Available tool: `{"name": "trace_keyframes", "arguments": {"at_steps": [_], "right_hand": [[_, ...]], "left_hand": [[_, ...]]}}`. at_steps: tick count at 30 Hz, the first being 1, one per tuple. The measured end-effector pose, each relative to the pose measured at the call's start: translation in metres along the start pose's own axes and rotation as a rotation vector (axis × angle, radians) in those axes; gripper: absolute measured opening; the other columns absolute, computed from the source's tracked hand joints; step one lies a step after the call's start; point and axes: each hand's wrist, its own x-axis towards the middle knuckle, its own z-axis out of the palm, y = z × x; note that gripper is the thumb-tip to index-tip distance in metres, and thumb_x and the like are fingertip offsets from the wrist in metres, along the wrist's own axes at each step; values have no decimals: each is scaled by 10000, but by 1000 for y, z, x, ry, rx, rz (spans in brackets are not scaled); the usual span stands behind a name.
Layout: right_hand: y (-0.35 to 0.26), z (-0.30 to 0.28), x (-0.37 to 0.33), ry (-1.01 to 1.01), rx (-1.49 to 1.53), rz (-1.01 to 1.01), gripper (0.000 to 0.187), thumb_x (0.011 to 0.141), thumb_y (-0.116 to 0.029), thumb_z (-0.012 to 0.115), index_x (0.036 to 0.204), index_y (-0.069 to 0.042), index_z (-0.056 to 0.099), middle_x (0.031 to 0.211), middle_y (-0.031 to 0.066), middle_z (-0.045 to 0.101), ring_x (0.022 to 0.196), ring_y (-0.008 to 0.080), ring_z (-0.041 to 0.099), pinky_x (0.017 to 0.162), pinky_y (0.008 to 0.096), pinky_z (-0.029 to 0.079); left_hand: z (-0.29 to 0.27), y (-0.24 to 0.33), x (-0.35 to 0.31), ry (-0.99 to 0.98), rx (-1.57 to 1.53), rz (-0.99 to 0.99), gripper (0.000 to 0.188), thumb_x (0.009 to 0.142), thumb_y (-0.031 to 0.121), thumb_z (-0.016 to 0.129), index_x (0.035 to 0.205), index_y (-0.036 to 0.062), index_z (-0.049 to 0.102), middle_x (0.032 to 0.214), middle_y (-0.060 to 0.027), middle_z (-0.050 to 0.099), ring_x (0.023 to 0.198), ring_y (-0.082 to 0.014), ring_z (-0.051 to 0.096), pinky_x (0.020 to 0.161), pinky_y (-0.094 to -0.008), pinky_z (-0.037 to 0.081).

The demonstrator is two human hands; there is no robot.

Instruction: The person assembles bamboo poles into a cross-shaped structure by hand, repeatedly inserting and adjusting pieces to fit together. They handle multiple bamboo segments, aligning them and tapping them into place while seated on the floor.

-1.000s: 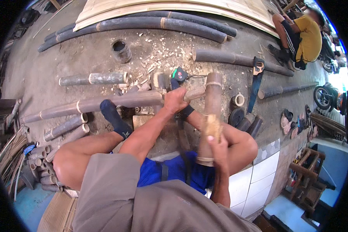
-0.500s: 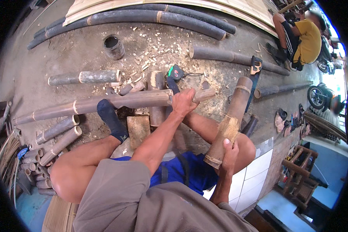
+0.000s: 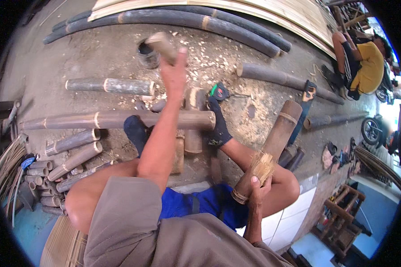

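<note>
My left hand point(image 3: 173, 73) is raised over the floor with its fingers round a short bamboo piece point(image 3: 161, 45), blurred by motion. That piece overlaps the rim of a dark, round container point(image 3: 148, 60). On my right thigh, my right hand point(image 3: 259, 188) grips a thick bamboo section point(image 3: 278, 129) that slants up and away; a pale, cut patch shows near the hand. A long bamboo pole point(image 3: 182, 119) lies crosswise before me, resting over a short, thick bamboo block point(image 3: 194, 144). My left forearm hides part of the pole.
Wood chips point(image 3: 236, 118) litter the floor. A tape measure point(image 3: 219, 91) and a handsaw point(image 3: 305, 107) lie ahead and right. Cut bamboo tubes point(image 3: 78, 155) are piled at left, and dark poles point(image 3: 165, 18) lie at the back. Another person point(image 3: 370, 66) sits at far right.
My left hand has swung up and leftward from the pole's end, carrying the short bamboo piece toward the dark container. My right hand still holds the notched section. The whole view has shifted slightly.
</note>
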Motion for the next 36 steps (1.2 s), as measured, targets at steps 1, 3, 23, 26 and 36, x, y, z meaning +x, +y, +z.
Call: {"name": "trace_keyframes", "arguments": {"at_steps": [1, 3, 23, 26, 36], "right_hand": [[3, 7, 3, -11, 7, 11, 769, 928, -290, 743, 1545, 56, 441, 1387, 178, 609, 1258, 287, 596, 1091, 398, 466], [1, 23, 10, -38, 50, 43, 761, 933, -283, 735, 1545, 58, 438, 1394, 180, 603, 1268, 285, 589, 1098, 398, 460], [-15, 35, 8, 21, -20, -186, 739, 904, -265, 805, 1479, 58, 471, 1347, 155, 612, 1255, 261, 583, 1102, 398, 449], [-20, 46, 5, 26, 2, -297, 716, 894, -242, 813, 1456, 55, 485, 1311, 153, 628, 1216, 249, 601, 1080, 392, 466], [-35, 58, -22, -260, 13, -178, 677, 896, -228, 775, 1451, 44, 500, 1274, 138, 687, 1147, 212, 655, 1033, 372, 512]], "left_hand": [[-17, 3, 22, 33, -115, 43, 418, 1024, 361, 743, 1191, 6, 598, 933, -72, 701, 794, -145, 656, 709, -322, 530], [-47, 20, 66, 147, -168, 76, 366, 1047, 341, 714, 1165, 30, 560, 927, -80, 682, 785, -149, 666, 688, -319, 530], [-73, 3, 128, 355, -344, 163, 302, 906, 47, 709, 1138, -16, 526, 883, -106, 656, 753, -193, 652, 679, -350, 554], [-73, 31, 55, 210, -528, 42, 188, 912, 87, 724, 999, 0, 582, 793, -88, 632, 743, -203, 652, 668, -357, 551], [-91, -33, -120, 66, -592, -293, 203, 917, 156, 721, 997, 42, 573, 747, -66, 587, 661, -197, 587, 715, -432, 580]]}}
